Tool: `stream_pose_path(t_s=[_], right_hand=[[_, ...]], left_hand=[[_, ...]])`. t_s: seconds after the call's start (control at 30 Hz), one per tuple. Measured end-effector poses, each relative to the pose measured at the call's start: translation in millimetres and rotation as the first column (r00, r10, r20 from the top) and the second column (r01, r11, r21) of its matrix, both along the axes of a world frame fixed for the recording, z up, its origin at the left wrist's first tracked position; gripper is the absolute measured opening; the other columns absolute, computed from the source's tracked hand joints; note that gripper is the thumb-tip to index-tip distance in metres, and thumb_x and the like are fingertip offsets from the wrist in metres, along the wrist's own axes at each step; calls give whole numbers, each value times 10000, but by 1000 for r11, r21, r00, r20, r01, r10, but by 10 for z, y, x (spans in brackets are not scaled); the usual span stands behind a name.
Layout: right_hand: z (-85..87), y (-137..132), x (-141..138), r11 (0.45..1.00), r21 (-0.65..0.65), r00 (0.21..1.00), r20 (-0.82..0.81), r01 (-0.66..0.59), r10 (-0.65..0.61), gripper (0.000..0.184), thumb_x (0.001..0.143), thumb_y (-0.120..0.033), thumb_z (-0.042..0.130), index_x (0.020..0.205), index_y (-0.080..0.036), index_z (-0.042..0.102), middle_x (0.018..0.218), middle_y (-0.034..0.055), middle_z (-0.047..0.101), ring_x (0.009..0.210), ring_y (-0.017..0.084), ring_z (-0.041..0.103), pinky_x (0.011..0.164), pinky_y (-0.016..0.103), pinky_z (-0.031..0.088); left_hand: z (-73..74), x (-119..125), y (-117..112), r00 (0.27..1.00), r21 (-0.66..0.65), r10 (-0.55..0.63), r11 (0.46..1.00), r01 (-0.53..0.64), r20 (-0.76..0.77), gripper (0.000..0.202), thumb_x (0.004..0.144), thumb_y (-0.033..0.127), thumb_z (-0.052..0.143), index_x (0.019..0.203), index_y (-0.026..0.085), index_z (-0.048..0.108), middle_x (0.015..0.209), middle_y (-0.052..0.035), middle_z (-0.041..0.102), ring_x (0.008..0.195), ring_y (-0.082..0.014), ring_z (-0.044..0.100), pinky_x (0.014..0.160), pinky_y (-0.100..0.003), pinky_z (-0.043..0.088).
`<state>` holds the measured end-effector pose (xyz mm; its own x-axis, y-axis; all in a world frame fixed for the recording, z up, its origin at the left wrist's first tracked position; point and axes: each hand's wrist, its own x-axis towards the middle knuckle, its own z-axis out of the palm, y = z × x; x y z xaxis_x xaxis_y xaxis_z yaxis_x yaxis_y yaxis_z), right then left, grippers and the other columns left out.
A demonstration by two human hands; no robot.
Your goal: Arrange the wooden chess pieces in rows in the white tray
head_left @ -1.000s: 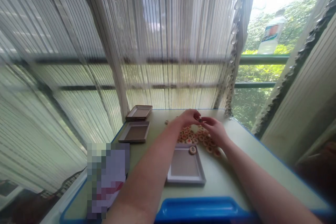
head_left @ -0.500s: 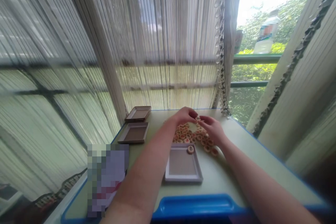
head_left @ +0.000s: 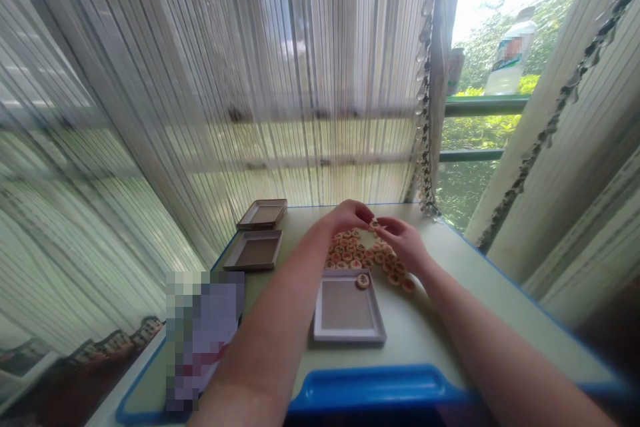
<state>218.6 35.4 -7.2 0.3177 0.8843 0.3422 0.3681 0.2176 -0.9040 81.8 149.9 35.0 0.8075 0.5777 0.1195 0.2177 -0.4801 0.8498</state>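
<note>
My left hand (head_left: 353, 215) and my right hand (head_left: 401, 235) meet above the far part of the table. Between their fingertips is a round xiangqi piece (head_left: 375, 224), its marked face toward me; both hands pinch it. Below them lie several more wooden pieces (head_left: 350, 255) with red or dark characters, spread in a loose cluster. Nearer to me sits a shallow white box tray (head_left: 350, 337). A single piece (head_left: 363, 281) rests in its far right corner. My left forearm hides part of the tray's left side and of the cluster.
Two further shallow box parts, a nearer one (head_left: 254, 268) and a farther one (head_left: 263, 222), lie at the table's left edge. A pixelated purple item (head_left: 213, 327) is at the near left. A blue moulded trough (head_left: 375, 387) edges the table; a bottle (head_left: 513, 57) stands on the window rail.
The hands keep the piece between them, shifted very slightly left and up in view. The camera has tilted a little; the tray and its single piece stay put on the table.
</note>
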Motion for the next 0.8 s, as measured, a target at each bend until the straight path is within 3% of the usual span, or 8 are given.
stream_pose_path(t_s=[0.3,0.6,0.8], right_hand=[[32,-19,8,999,-14,999,9,33,-33,368,678,-390,646,958,-152,644,821,76,693,716,173,628,616,291,510],[20,2,9,999,-11,999,-15,-30,30,322,686,-360,641,941,-164,642,817,68,691,737,175,631,623,291,510],[41,-12,3,998,25,997,-35,-65,66,349,686,-391,639,948,-161,643,817,76,689,754,186,629,604,291,507]], left_hand=[[31,-9,-27,999,11,35,999,-34,-39,229,631,163,698,855,114,689,749,-53,685,684,-111,629,711,-301,518],[82,-39,-72,995,8,24,1000,-23,-96,223,628,157,697,848,120,689,757,-46,686,680,-109,626,691,-279,510],[211,-77,-189,988,27,42,999,-39,-147,239,646,189,694,873,117,676,798,-62,686,668,-107,620,676,-285,509]])
